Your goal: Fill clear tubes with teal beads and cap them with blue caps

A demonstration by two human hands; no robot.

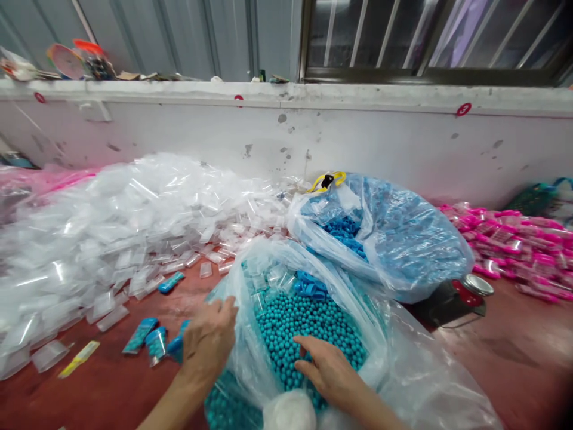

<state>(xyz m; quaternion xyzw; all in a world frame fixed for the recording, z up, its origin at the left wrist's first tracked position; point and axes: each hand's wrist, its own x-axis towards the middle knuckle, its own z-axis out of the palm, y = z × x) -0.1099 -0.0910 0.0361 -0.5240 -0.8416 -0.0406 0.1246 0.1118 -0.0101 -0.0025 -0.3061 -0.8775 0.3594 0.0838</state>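
Right now both hands are at a clear bag (250, 358) of teal beads (308, 328) that stands open on the red desk (514, 358), straight ahead of the person. The left hand (208, 340) lies on the bag's left rim, fingers curled over the plastic and gripping it. The right hand (329, 367) rests inside the mouth, palm down on the beads, fingers loosely spread and holding nothing I can see. Just left of the left hand lie a few filled packets (152, 337); beyond them spreads a heap of empty pouches (111, 233). A blue bag (403, 239) sits behind, touching the bead bag.

Both forearms are cut off by the lower edge. The left fingertips hide behind the plastic. A dark object with a metal lid (477, 285) under the blue bag is hard to identify.
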